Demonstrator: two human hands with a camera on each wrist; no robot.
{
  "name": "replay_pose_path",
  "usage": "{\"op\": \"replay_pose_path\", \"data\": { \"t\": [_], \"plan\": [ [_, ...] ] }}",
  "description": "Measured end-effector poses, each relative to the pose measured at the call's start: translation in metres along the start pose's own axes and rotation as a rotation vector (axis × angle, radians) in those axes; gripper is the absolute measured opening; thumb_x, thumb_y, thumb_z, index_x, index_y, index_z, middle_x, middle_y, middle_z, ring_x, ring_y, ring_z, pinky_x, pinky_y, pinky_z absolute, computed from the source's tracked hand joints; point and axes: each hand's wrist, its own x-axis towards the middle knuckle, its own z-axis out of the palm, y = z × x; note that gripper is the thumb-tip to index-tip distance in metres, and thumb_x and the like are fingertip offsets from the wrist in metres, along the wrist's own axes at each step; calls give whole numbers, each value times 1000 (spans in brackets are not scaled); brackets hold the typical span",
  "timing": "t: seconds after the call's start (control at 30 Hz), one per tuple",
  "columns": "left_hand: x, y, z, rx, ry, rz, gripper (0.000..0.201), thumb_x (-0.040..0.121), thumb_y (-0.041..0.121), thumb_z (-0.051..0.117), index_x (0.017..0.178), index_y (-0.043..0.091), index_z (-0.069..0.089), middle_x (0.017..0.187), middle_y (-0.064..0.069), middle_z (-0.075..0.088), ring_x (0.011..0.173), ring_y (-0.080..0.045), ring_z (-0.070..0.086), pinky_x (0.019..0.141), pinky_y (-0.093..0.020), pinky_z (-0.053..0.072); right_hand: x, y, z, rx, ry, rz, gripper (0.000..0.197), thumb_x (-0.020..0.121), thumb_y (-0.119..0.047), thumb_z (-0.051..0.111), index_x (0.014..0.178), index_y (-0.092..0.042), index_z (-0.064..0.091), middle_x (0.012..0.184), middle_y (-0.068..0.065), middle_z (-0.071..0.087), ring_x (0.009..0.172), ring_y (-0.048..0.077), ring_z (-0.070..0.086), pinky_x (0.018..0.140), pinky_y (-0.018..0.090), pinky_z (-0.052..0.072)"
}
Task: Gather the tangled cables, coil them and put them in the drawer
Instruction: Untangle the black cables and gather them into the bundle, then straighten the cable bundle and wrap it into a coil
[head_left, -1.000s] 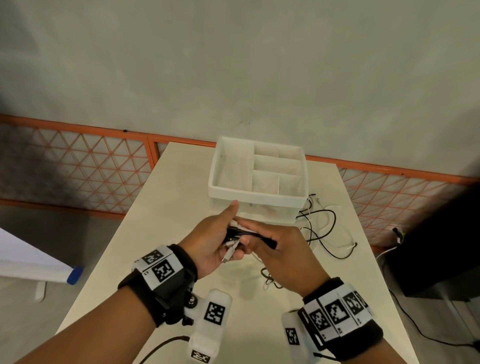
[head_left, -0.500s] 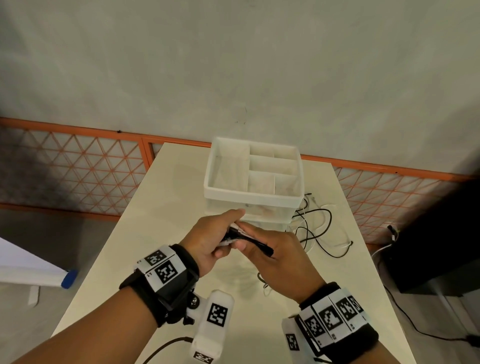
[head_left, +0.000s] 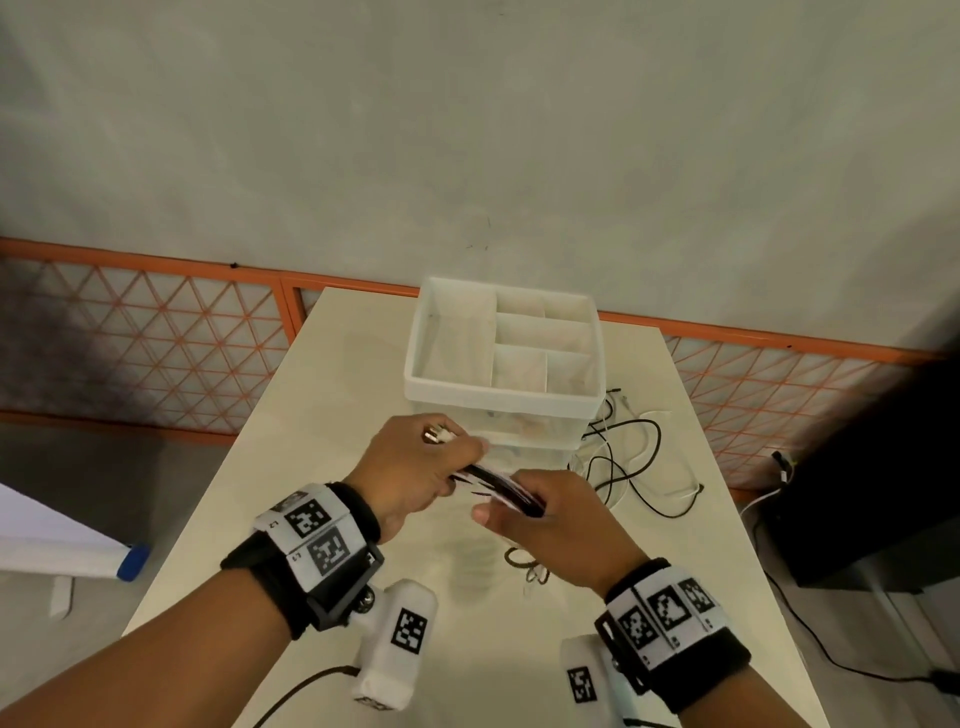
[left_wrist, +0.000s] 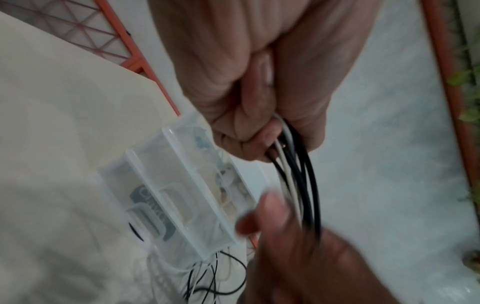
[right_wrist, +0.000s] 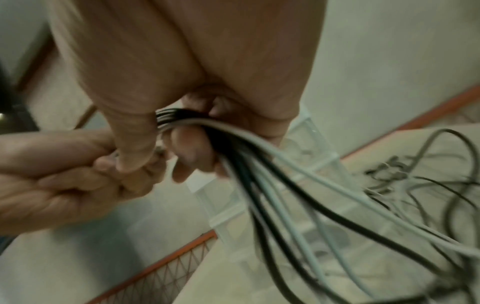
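step: coiling | left hand (head_left: 415, 467) and right hand (head_left: 545, 525) both grip bundle of black and white cables (head_left: 498, 486) | advice: keep loops even, draw slack from table tangle (head_left: 628, 462) slowly

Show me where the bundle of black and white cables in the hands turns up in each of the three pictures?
Head view: the cable bundle is at the centre, stretched between the left hand and the right hand.
Left wrist view: the cable bundle is right of centre, running down from the left hand's fist.
Right wrist view: the cable bundle is at the centre, fanning out to the lower right.
Shared landmark: the clear drawer box, behind the cables in all three.
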Motion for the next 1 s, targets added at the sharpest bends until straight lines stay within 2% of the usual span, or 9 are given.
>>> {"op": "replay_pose_path", "data": {
  "t": [0.1,0.2,0.27,0.37,0.43,0.5,0.6,0.8,1.0],
  "plan": [
    [4,-2,-19,0,41,-60,18,83,20,75,81,4,66,62,-8,55,44,-14,43,36,-17,28,-1,15,-8,-20,25,86,32,88,-40,72,65,-21,59,56,-3,58,50,9,64,48,35,51],
    [7,-19,-31,185,-32,-198,52,84,45,70,101,-4,66,82,-17,68,64,-20,59,57,-29,56,0,13,-13,-94,135,12,36,88,-35,73,56,-28,57,50,-13,51,48,3,45,51,15,34],
    [7,-29,-32,455,-2,-116,65,80,68,59,101,6,64,99,-9,69,87,-20,63,88,-41,55,2,2,-14,-142,134,-46,35,86,-31,74,56,-22,56,50,-9,50,50,6,45,51,16,34],
    [3,-19,-20,427,-24,144,68,76,81,42,90,20,67,98,8,72,96,-13,64,100,-43,46,6,-19,-11,-245,75,-102,29,83,-23,71,58,-16,57,53,-5,54,54,10,50,53,21,37],
    [-2,-4,-4,335,-159,200,63,87,74,39,90,22,74,92,9,76,93,-8,68,97,-34,49,8,-34,-10,-215,63,-139,15,82,-21,69,68,-19,64,62,-8,64,60,8,60,58,22,46],
    [-8,7,10,325,-252,207,65,93,64,34,77,13,71,70,7,72,66,-11,68,74,-27,55,10,-49,-15,-141,91,-171,3,82,-19,68,84,-21,67,71,-7,71,64,7,65,60,22,51],
    [-10,22,14,285,-162,199,65,92,63,39,48,17,51,45,4,40,39,-13,34,44,-23,32,13,-59,-30,-4,202,-211,16,81,-10,72,86,-18,59,63,0,68,51,8,59,50,21,46],
    [-7,54,-4,212,-129,222,46,86,52,63,61,15,68,53,-4,25,44,-17,18,44,-22,20,15,-5,-39,-203,431,-104,21,76,-10,74,73,-22,57,72,-4,57,62,16,58,58,35,52],
    [0,48,-12,454,1,210,46,89,47,63,66,8,69,38,9,27,31,-8,23,40,-21,24,14,-2,-75,-252,727,-47,25,68,-1,78,77,-15,59,64,3,59,58,20,55,52,25,43]
  ]
}}
